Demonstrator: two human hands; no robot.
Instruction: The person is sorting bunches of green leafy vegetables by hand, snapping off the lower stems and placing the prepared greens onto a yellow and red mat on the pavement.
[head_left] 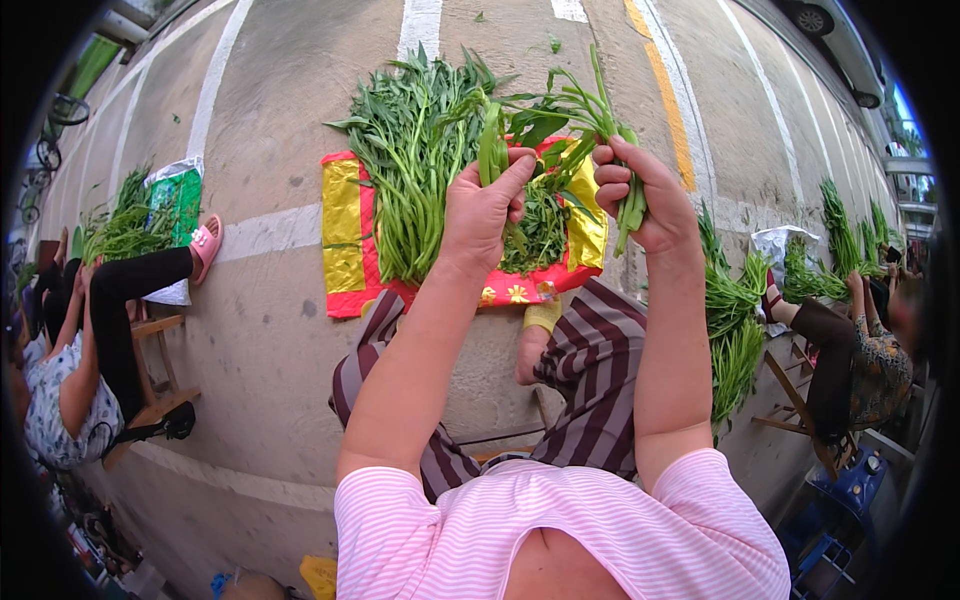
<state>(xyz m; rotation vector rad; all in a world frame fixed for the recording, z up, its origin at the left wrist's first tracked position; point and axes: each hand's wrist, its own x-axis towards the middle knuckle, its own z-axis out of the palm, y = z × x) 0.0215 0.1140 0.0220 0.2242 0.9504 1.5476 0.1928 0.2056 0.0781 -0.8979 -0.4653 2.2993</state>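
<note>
My left hand [482, 208] is closed, pinching a short piece of leafy greens [491, 145] upright between thumb and fingers. To its right my right hand [652, 192] is wrapped round a bunch of long-stemmed leafy greens [600, 118] that look like water spinach, stems hanging below the fist and leaves reaching toward the left hand. A large heap of the same greens [408, 170] lies left of my left hand on a red and yellow sheet [345, 240]. Under and between the hands is a smaller pile of loose leaves [538, 225], partly hidden by them.
More greens [732, 330] lie on the ground by my right leg. A person [75, 390] on a wooden stool sits at the left near a heap of greens [130, 225]; another person [860, 360] sits at the right. A parked car [845, 45] stands far right.
</note>
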